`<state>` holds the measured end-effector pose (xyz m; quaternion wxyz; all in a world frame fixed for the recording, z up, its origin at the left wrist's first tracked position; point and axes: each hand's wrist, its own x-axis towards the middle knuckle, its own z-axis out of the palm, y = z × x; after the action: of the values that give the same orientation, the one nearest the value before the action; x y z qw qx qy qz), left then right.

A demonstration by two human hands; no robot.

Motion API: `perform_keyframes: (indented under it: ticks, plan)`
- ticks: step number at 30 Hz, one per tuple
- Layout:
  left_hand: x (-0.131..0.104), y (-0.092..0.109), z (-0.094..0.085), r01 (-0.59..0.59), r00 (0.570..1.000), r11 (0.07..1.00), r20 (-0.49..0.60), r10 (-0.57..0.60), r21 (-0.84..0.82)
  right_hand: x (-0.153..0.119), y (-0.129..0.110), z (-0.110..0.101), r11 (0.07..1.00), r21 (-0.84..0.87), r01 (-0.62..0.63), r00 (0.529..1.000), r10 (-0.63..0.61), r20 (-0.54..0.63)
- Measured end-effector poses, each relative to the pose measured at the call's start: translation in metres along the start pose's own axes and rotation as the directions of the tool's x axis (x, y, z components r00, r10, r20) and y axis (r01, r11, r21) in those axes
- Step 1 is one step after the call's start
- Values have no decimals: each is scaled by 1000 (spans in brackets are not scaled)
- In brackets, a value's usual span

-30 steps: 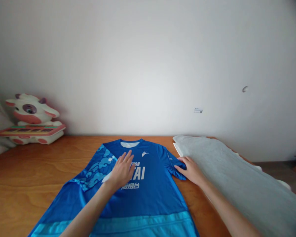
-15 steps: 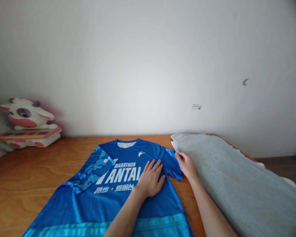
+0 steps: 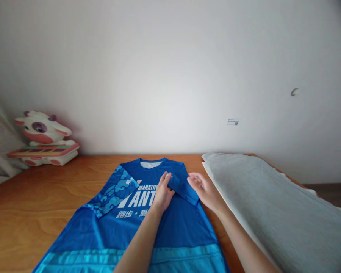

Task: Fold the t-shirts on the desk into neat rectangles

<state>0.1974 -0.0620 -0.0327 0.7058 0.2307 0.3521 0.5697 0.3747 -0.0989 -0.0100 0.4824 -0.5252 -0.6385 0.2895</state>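
A blue marathon T-shirt (image 3: 182,231) lies spread on the wooden surface, white lettering on its chest and a lighter blue band lower down. Its patterned left-hand sleeve (image 3: 113,191) is folded in across the chest. On the right, the other sleeve (image 3: 184,185) is also turned inward over the shirt. My left hand (image 3: 162,194) rests edgewise on the chest beside that sleeve, its fingers stretched out and its thumb apart. Over the shirt's right edge, my right hand (image 3: 203,189) is open with its fingers slightly bent and slightly blurred.
A grey cloth (image 3: 261,201) with a pale edge lies to the right of the shirt. A cow-shaped toy keyboard (image 3: 45,151) stands at the back left by a pale curtain (image 3: 1,151). The white wall (image 3: 159,76) rises behind the wooden surface (image 3: 39,197).
The right-hand sleeve has gone from sticking outward to lying folded inward. My right hand has let go of it and moved left; my left hand has turned onto its edge. The view has shifted slightly.
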Motion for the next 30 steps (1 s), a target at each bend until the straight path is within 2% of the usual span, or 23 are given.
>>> perform_keyframes:
  ticks: [3, 6, 11, 13, 19, 26, 30]
  plan:
    - [4, -3, -3, -10, 999, 1000, -39, 9, -13, -24, 19, -4, 965, -232, 121, 992, -109, 63]
    - [13, -2, -7, -13, 997, 1000, -81, 11, -19, -38, 33, -1, 901, -378, 211, 977, -188, 98]
    - [23, 6, -14, -51, 984, 999, -170, 50, 0, -42, 39, 12, 850, -503, 156, 982, -188, -13]
    - [22, 8, -15, -74, 980, 997, -184, 77, 26, -42, 38, 15, 838, -526, 145, 981, -191, -35]
    - [16, 10, -16, -117, 974, 983, -177, 142, 142, -46, 34, 11, 809, -557, 186, 975, -221, 4]
    - [20, 15, -27, -138, 960, 931, -187, 210, 337, -48, 42, 8, 877, -470, 104, 979, -173, -107]
    - [20, 23, -35, -121, 959, 878, -172, 224, 463, -48, 43, 6, 886, -451, 107, 983, -163, -88]
